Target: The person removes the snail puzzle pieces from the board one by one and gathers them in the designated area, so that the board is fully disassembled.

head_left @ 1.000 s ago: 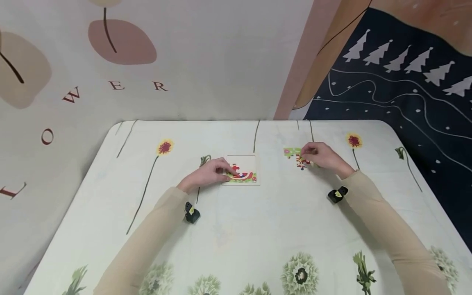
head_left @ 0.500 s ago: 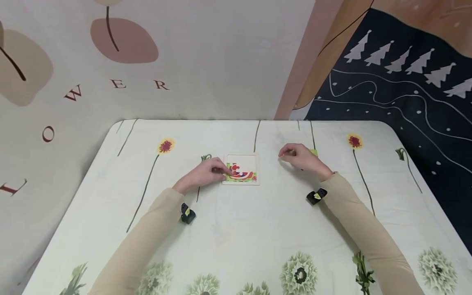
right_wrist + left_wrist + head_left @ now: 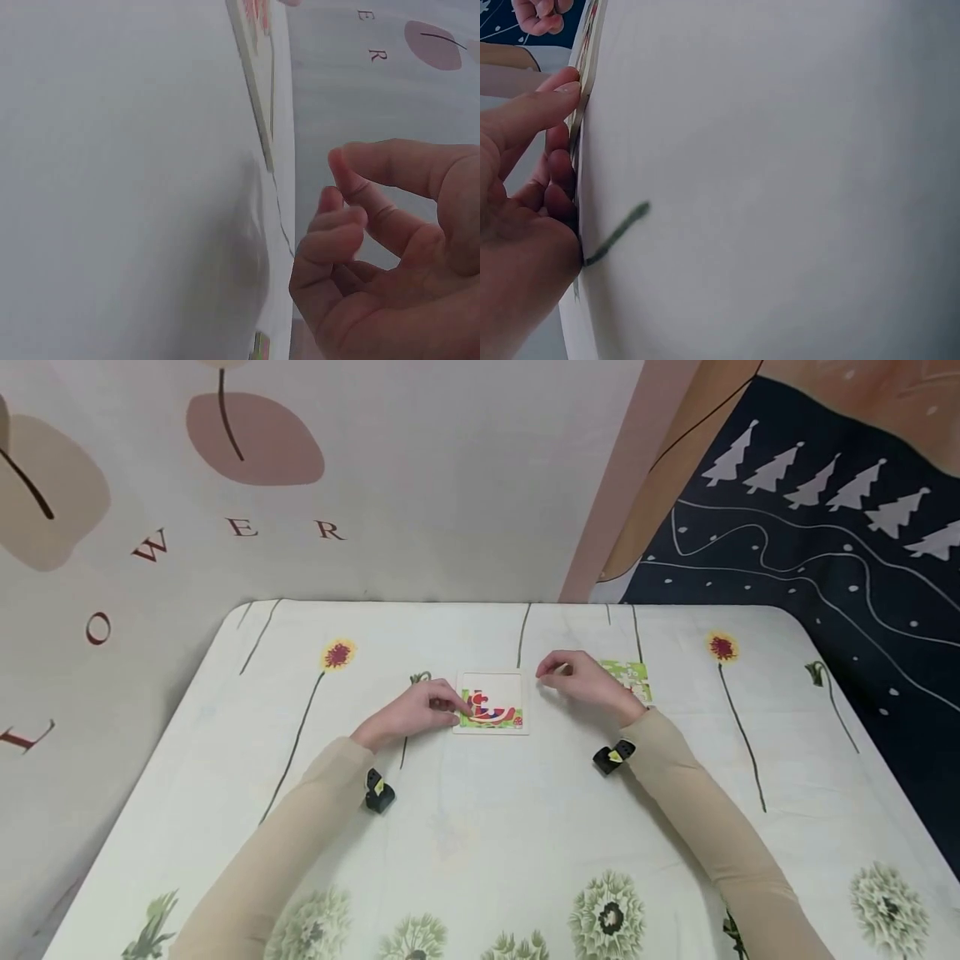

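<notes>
Puzzle tray [image 3: 491,681] sitting partly filled

The joined pieces [image 3: 491,717] are covering the tray's lower part and reaching higher at its left; the upper part is showing bare; the left hand [image 3: 412,714] is resting thumb and forefinger at the tray's left edge, whether pinching it I cannot tell; the right hand [image 3: 576,675] is hovering just right of the tray, thumb and forefinger tips nearly meeting, any piece between them not showing; loose pieces [image 3: 630,675] are lying behind it; piece-by-piece filling is apparently underway; the next move is probably calling for matching a piece to the exposed edges.
</notes>
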{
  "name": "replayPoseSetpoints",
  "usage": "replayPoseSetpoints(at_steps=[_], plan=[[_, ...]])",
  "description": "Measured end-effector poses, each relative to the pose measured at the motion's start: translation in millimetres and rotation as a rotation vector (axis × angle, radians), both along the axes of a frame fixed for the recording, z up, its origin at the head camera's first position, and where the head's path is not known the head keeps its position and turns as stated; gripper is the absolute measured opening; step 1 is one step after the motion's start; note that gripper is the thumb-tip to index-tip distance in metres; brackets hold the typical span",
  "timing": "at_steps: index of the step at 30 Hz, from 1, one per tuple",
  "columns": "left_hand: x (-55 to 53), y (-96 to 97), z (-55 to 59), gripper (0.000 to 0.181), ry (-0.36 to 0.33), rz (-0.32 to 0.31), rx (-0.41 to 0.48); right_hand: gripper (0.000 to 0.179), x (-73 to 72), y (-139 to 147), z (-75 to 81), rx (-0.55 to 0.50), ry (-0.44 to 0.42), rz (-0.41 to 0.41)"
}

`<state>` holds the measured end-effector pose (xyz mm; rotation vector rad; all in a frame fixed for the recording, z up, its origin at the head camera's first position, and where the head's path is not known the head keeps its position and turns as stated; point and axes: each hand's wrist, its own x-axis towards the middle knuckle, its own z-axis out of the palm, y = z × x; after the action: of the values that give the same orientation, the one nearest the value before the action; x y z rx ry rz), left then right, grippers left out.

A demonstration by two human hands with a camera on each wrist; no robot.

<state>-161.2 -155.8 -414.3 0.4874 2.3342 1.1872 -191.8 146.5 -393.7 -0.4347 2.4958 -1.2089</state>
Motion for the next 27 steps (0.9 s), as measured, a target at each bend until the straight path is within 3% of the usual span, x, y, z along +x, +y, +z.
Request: replayPoseSetpoints(at_steps=[7,12,27], plan=[[-1.6,-0.4,-1.3,0.022,-0.026,-0.005,0.003,0.020,-1.6,-19.6,0.8,-0.079,-0.070,0.066],[-2.2,0.0,-1.1,0.021,-0.018,-0.008,-0.008,0.025,-2.0,-31.2,-0.1,-0.082,-0.074,0.106],[-3.5,-1.1,-1.9,0.021,-0.033,-0.012,0.004,0.035,0.8,-69.2,-2.7,0.027,-0.114,0.178]])
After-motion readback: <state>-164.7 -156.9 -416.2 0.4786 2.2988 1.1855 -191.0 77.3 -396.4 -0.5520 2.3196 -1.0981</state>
